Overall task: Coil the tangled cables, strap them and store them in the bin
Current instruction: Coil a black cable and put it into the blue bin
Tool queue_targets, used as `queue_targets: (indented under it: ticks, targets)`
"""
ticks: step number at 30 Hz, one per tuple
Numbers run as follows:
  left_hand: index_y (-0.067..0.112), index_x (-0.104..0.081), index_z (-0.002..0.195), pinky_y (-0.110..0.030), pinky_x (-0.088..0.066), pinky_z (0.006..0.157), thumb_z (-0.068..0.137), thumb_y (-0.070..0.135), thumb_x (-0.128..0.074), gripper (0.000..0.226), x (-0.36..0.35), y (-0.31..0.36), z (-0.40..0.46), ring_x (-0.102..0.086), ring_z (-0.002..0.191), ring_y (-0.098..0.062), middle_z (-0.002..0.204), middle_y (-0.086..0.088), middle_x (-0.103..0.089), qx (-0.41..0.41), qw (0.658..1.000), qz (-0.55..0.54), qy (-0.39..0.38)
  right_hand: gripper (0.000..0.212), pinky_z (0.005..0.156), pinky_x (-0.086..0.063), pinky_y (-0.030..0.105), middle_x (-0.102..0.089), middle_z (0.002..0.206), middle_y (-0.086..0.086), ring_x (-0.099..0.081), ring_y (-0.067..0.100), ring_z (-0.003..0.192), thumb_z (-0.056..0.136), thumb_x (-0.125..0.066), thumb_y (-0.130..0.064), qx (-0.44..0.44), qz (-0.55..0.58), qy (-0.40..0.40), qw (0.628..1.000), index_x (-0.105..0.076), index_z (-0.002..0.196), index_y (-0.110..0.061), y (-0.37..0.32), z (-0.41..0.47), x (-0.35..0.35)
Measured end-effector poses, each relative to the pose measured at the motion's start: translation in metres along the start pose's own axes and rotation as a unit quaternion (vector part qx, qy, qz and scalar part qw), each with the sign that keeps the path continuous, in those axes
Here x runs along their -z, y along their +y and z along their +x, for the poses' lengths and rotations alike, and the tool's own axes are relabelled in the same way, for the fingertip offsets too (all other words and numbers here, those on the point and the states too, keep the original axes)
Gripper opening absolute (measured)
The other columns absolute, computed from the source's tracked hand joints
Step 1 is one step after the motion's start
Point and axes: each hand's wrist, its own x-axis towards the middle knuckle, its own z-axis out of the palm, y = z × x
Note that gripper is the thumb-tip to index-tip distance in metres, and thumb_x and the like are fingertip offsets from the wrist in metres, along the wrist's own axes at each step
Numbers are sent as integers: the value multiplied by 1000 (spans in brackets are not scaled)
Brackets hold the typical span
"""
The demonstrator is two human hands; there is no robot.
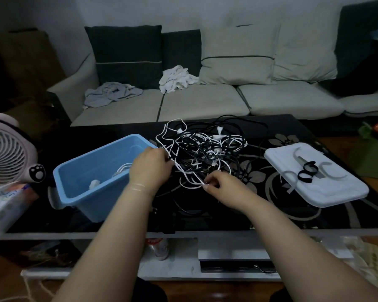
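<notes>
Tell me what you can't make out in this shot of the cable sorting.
- Head view: how many cables form the tangle; the black and white strands overlap too much.
- What lies in the blue bin besides a white coil; its near wall and the left hand hide part of the floor.
- What the left hand's fingers grip; its back covers them.
- The fan, cut off by the left edge.

Home living room: cushioned sofa (183, 101), glass coffee table (292, 214), fan (7, 153).
</notes>
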Motion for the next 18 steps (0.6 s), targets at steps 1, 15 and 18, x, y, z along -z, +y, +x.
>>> queue_targets:
  ticks: [1, 15, 18]
  targets:
    - [12, -69, 103, -38, -42, 91, 89, 31, -60, 26, -8, 6, -4, -54, 112, -34, 118, -13, -60, -17, 999, 19, 29, 27, 81, -48, 29, -62, 97, -10, -59, 11, 90, 91, -58, -40, -3, -5, 1, 1000, -59, 113, -23, 1, 0, 1]
    - [27, -14, 152, -45, -31, 104, 99, 42, -40, 61, -83, 26, 21, -37, 133, -33, 157, -10, -21, -55, 994, 94, 9, 24, 75, -43, 26, -61, 97, -11, -58, 12, 93, 92, -55, -39, -52, -45, 12, 998, -59, 112, -26, 15, 3, 7]
    - [33, -30, 147, -43, -33, 99, 97, 25, -38, 51, -90, 31, 36, -40, 125, -31, 144, -9, -38, -96, 983, 153, 22, 21, 79, -48, 29, -61, 94, -11, -60, 13, 94, 92, -54, -38, -63, -40, 18, 997, -60, 108, -27, 17, 6, 8]
